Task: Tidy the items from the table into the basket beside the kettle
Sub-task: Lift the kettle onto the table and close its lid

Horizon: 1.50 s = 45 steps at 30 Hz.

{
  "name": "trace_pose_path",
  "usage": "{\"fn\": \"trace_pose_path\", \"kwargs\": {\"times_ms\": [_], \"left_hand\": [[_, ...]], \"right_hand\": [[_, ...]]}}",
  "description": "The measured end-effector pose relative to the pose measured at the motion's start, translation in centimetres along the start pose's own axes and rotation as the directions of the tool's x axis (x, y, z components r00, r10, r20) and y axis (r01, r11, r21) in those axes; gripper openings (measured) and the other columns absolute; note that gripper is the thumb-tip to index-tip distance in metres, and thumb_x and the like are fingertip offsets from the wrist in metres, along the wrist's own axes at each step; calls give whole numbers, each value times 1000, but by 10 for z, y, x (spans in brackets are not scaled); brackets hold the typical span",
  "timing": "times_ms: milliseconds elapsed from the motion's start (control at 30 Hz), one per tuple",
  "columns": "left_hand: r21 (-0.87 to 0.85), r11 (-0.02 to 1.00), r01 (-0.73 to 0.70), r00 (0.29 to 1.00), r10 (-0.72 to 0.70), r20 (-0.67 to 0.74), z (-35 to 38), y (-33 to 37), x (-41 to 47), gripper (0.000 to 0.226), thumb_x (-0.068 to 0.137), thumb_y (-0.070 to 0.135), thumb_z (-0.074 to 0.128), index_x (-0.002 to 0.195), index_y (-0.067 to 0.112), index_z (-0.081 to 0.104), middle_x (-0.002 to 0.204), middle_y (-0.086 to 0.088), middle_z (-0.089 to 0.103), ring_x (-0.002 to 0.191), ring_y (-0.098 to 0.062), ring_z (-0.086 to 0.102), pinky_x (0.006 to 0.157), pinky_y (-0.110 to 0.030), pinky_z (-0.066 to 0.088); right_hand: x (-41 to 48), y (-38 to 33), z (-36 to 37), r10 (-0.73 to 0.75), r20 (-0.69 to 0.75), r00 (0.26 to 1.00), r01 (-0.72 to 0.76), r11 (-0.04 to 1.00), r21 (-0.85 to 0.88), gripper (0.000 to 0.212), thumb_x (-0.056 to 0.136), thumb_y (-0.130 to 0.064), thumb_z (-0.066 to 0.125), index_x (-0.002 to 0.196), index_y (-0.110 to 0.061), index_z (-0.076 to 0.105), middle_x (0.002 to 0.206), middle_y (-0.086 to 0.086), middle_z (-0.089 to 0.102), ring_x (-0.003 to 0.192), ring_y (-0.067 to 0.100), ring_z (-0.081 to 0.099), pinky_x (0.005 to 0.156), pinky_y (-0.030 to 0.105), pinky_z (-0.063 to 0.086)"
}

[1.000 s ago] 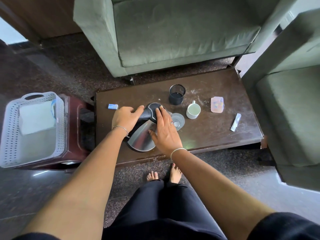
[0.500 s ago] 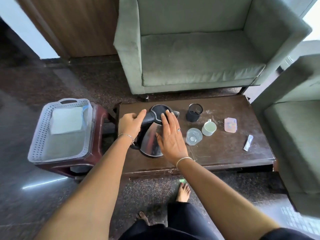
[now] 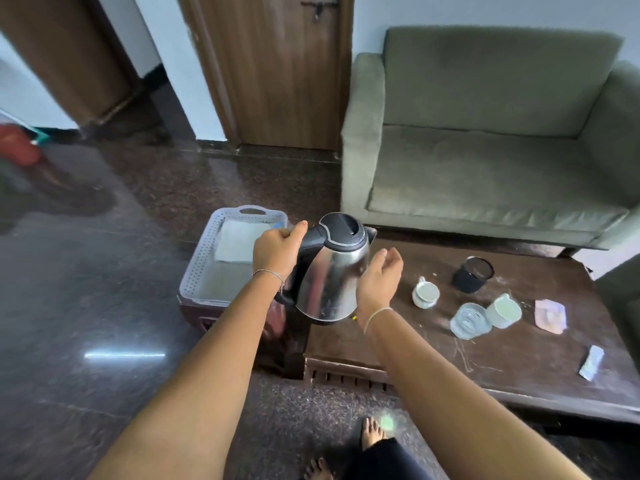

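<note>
A steel kettle [image 3: 332, 275] with a black lid and handle hangs in the air above the left end of the dark wooden table [image 3: 519, 362]. My left hand [image 3: 275, 252] grips its handle. My right hand [image 3: 377, 280] rests against its right side, fingers loosely curved. The white perforated basket [image 3: 199, 271] sits on a maroon stool just left of the kettle, with a white folded cloth [image 3: 239, 240] inside. Left on the table are two white cups [image 3: 425, 293] [image 3: 504, 310], a glass [image 3: 470, 321], a black mesh holder [image 3: 471, 274], a pink pad [image 3: 550, 315] and a small sachet [image 3: 591, 362].
A green sofa [image 3: 485, 161] stands behind the table and another green seat [image 3: 620, 299] at the right edge. A wooden door [image 3: 277, 71] is at the back. Polished dark floor spreads to the left. My bare feet [image 3: 372, 433] are by the table's front edge.
The kettle has been lifted off the table and carried left toward the basket. My right hand slid from its lid to its side. The view rose as I stood up.
</note>
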<state>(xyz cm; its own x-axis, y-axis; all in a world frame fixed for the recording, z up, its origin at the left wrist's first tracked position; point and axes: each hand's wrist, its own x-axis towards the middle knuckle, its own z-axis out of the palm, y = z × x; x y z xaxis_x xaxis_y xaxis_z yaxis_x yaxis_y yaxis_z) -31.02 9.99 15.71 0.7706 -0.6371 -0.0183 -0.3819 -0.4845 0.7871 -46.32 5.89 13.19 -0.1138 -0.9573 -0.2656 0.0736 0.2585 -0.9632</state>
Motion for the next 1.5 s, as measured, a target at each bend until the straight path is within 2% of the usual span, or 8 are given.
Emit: {"fn": "trace_pose_path", "kwargs": {"times_ms": [133, 267, 400, 500, 667, 800, 1000, 1500], "left_hand": [[-37, 998, 46, 998, -48, -47, -35, -24, 16, 68, 73, 66, 49, 57, 0, 54, 46, -11, 58, 59, -29, 63, 60, -38, 50], [-33, 997, 63, 992, -67, -106, -60, -46, 37, 69, 69, 67, 47, 57, -1, 55, 43, -9, 55, 58, -29, 60, 62, -42, 49], [42, 998, 47, 986, -40, -165, -73, -63, 65, 68, 72, 64, 47, 56, -2, 56, 51, -16, 57, 62, -29, 59, 64, -45, 48], [34, 997, 72, 980, -65, -186, -78, -76, 88, 67, 72, 64, 52, 56, -1, 53, 52, -17, 56, 61, -31, 59, 62, -44, 48], [-11, 989, 149, 965, -148, -214, -83, -97, 119, 62, 69, 64, 56, 56, 3, 52, 50, -14, 48, 53, -26, 50, 58, -37, 48], [-44, 974, 223, 944, -227, -240, -85, -113, 138, 58, 65, 62, 55, 55, 6, 44, 43, 1, 32, 50, -18, 33, 53, -31, 35], [-53, 956, 290, 933, -294, -209, -92, -143, 169, 51, 67, 52, 52, 61, 1, 51, 51, -6, 44, 56, -22, 40, 55, -32, 37], [-109, 910, 401, 912, -386, 137, -100, -224, 221, 27, 68, 40, 56, 59, 15, 49, 59, -7, 41, 56, -19, 40, 56, -31, 40]], "right_hand": [[11, 0, 41, 92, 164, 982, -80, 994, -78, 40, 101, -35, 37, 132, -14, 51, 128, 8, 59, 119, 21, 53, 106, 31, 38], [19, 1, 86, 47, 318, 947, -16, 995, -101, 36, 102, -37, 36, 102, -16, 64, 100, 0, 70, 100, 19, 62, 84, 25, 47], [33, 11, 125, 82, 377, 923, 20, 966, -259, 44, 100, -44, 36, 116, -12, 61, 117, 7, 66, 110, 26, 60, 101, 41, 45], [47, 16, 155, 120, 396, 910, 15, 947, -321, 43, 101, -41, 35, 109, -10, 65, 111, 10, 68, 102, 27, 63, 98, 44, 47], [62, 22, 195, 218, 373, 902, -54, 913, -404, 34, 99, -35, 43, 84, -13, 63, 87, 9, 66, 88, 31, 65, 88, 43, 53], [65, 29, 222, 267, 356, 896, -97, 898, -430, 28, 96, -32, 49, 90, -13, 68, 84, 6, 67, 78, 26, 62, 81, 38, 53], [60, 51, 251, 301, 297, 906, -144, 880, -452, 25, 94, -31, 52, 98, -14, 70, 78, 0, 66, 75, 22, 63, 79, 36, 54], [20, 106, 291, 227, 15, 974, -183, 819, -544, 27, 96, -24, 49, 96, -8, 71, 83, 10, 67, 78, 29, 60, 70, 30, 47]]}}
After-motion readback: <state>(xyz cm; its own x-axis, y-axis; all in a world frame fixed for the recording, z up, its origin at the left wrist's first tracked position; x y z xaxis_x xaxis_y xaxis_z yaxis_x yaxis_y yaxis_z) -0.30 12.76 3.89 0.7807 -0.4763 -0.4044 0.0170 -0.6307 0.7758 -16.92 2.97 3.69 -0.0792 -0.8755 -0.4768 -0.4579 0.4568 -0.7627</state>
